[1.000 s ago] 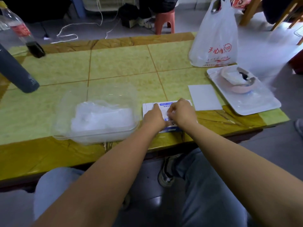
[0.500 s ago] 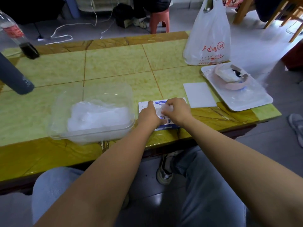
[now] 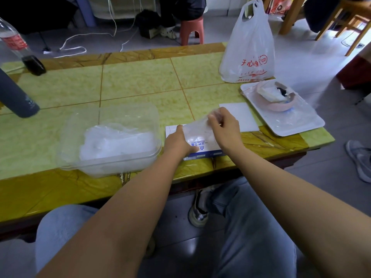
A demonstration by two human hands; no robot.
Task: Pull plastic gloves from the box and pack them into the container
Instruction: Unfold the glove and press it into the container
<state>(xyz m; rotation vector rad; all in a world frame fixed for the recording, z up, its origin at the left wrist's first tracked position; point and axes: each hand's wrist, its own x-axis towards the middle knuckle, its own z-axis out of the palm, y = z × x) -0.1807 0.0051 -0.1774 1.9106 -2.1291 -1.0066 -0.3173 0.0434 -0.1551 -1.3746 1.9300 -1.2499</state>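
At centre frame my left hand (image 3: pixel 178 140) lies flat on the box (image 3: pixel 202 148), pinning it to the bench (image 3: pixel 140 81), so my right hand (image 3: pixel 224 127), pinching a clear glove (image 3: pixel 197 125), can draw it free. The container (image 3: pixel 120 160) waits just left, part-filled, keeping the carry short.

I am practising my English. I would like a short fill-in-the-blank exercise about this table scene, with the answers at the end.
1. The left hand rests on the box, while the right hand pinches a clear ____.
2. The container stands to the ____ of the box.
3. The print on the white plastic bag is ____.
Answers: glove; left; red.
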